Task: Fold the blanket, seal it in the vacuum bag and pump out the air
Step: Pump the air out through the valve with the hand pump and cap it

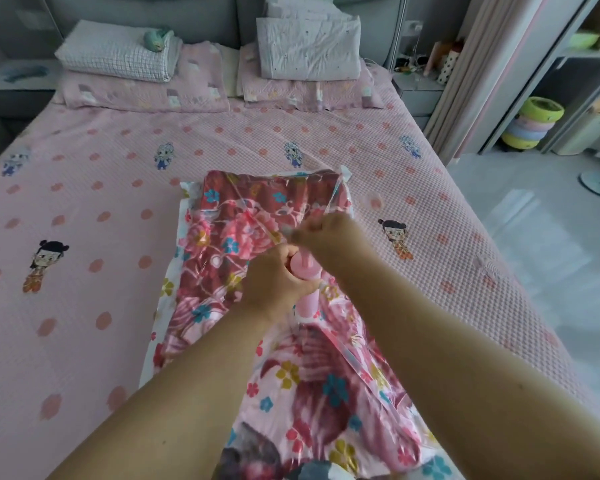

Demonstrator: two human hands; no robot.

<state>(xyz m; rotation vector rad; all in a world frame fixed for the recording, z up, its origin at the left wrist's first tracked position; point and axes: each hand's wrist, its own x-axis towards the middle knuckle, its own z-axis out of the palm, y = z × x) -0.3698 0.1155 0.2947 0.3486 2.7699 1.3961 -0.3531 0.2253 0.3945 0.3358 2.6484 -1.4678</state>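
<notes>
The folded floral blanket (pixel 243 223) lies inside the clear vacuum bag (pixel 187 209) on the pink bed, near its front edge. A pink hand pump (pixel 307 271) stands upright on the bag. My left hand (pixel 278 282) grips the pump's pink cylinder. My right hand (pixel 321 230) is above it, fingers curled round the pump's handle, which is mostly hidden and blurred. The plastic over the blanket is wrinkled and shiny.
The pink bedspread (pixel 118 188) stretches to the left and back. Pillows and folded bedding (pixel 305 46) sit by the headboard. The bed's right edge drops to a pale floor (pixel 534 237), with stacked coloured basins (pixel 534 123) by a shelf.
</notes>
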